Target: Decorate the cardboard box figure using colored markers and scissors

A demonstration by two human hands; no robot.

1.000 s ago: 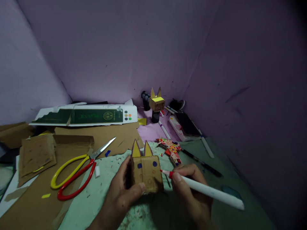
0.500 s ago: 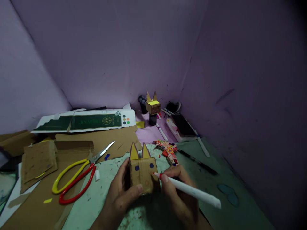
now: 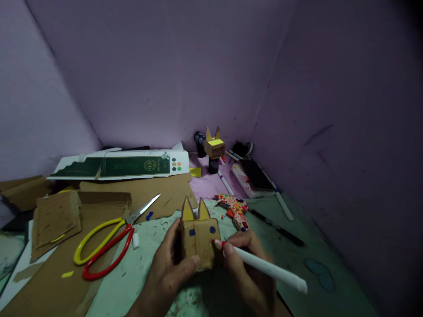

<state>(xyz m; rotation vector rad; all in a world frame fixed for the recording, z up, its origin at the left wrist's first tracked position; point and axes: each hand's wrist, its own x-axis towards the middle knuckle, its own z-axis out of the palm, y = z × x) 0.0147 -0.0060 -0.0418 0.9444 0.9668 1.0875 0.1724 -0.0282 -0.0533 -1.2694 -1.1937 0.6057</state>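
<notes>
My left hand (image 3: 173, 264) grips a small cardboard box (image 3: 201, 248) by its left side, thumb across the lower front. Two pointed yellow ears rise from the box's top, and two dark blue dots mark its front face. In my right hand (image 3: 249, 273) is a white felt-tip marker (image 3: 271, 267) with a red tip. That tip touches the front of the box below the right dot, where a small red mark shows. The box's underside and the fingers behind it are hidden.
Scissors (image 3: 127, 222) with yellow and red handles lie open on cardboard at left, beside a white cap (image 3: 135, 241). Behind stands another eared cardboard box (image 3: 214, 149) on a dark cylinder. A floral-patterned piece (image 3: 233, 207), a phone (image 3: 256, 175) and a black pen (image 3: 277, 228) lie at right.
The view has shifted slightly, so everything sits a little further right. A red spot under the right blue dot shows more clearly at the marker tip. Both hands keep their holds.
</notes>
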